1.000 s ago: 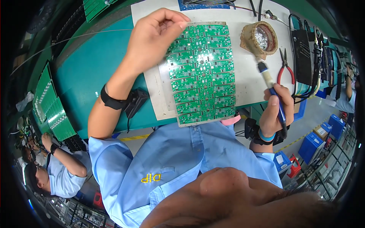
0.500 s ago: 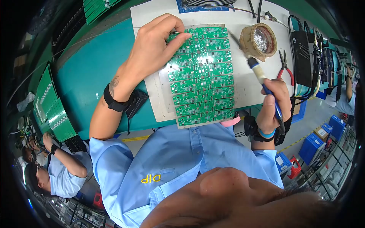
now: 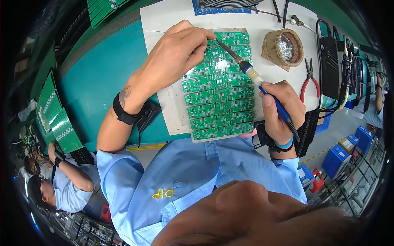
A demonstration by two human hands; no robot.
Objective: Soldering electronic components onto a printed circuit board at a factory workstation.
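A green circuit board panel, divided into several rows of small parts, lies in a flat light-coloured carrier in front of me. In my right hand is a soldering iron with a blue handle, held like a pen. Its tip slants down to the panel's upper part. My left hand is closed over the panel's upper left, fingertips pinched close to the iron's tip. A thin solder wire runs into that hand from the left; the end at the fingertips is too small to make out.
Right of the panel stand a round tip-cleaning pot and red-handled pliers. A black fan sits at the far edge. Dark equipment with cables lines the right. Stacked green boards and a co-worker are at left.
My right hand has brought the soldering iron from beside the cleaning pot leftward onto the panel's upper part. My left fingertips have shifted slightly right along the panel.
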